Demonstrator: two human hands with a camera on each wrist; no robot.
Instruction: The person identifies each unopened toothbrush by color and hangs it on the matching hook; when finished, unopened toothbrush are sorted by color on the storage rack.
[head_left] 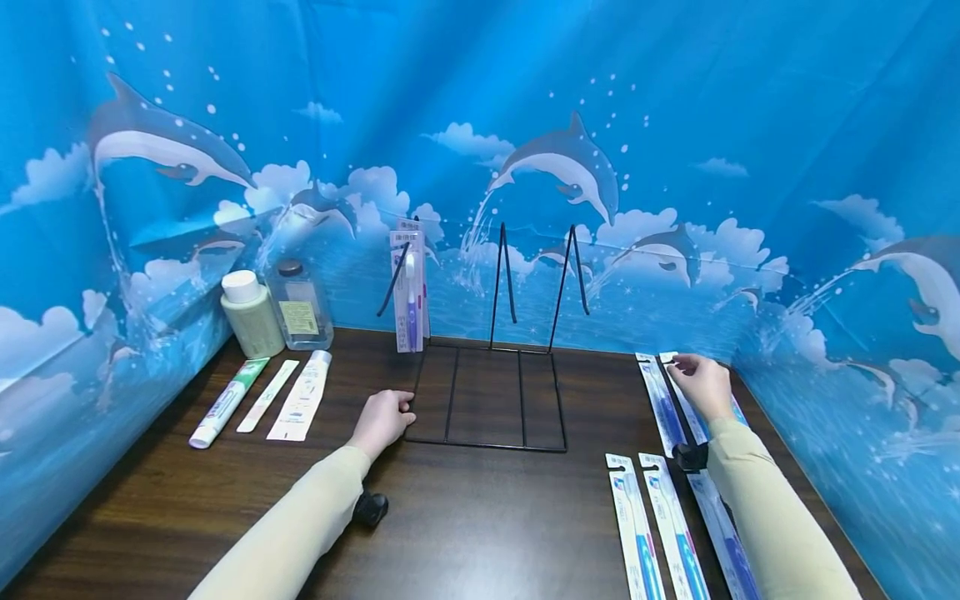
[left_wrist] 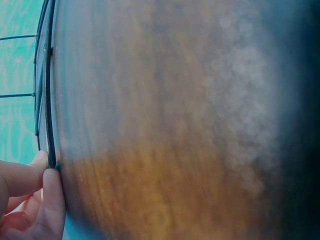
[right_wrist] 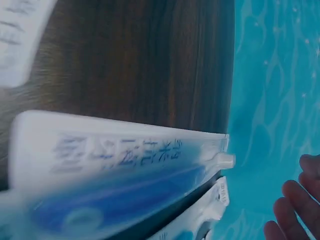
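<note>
A black wire rack (head_left: 486,447) stands mid-table, its base flat and its upright hooks at the back. My left hand (head_left: 384,422) is at the base's front left corner, where thumb and finger pinch the wire (left_wrist: 49,110) in the left wrist view. Two packaged toothbrushes (head_left: 409,292) hang one behind the other on the leftmost hook. At the far right, my right hand (head_left: 702,385) hovers at the upper ends of the back row of packaged toothbrushes (head_left: 662,404). In the right wrist view its fingers (right_wrist: 295,200) are loosely bent, apart from the nearest package (right_wrist: 120,175).
More packaged toothbrushes (head_left: 636,529) lie in a front row at right, partly under my right sleeve. On the left lie a toothpaste tube (head_left: 227,404), a slim white packet (head_left: 267,397) and a white tube (head_left: 302,398). Behind them stand a green bottle (head_left: 253,321) and a clear bottle (head_left: 303,315).
</note>
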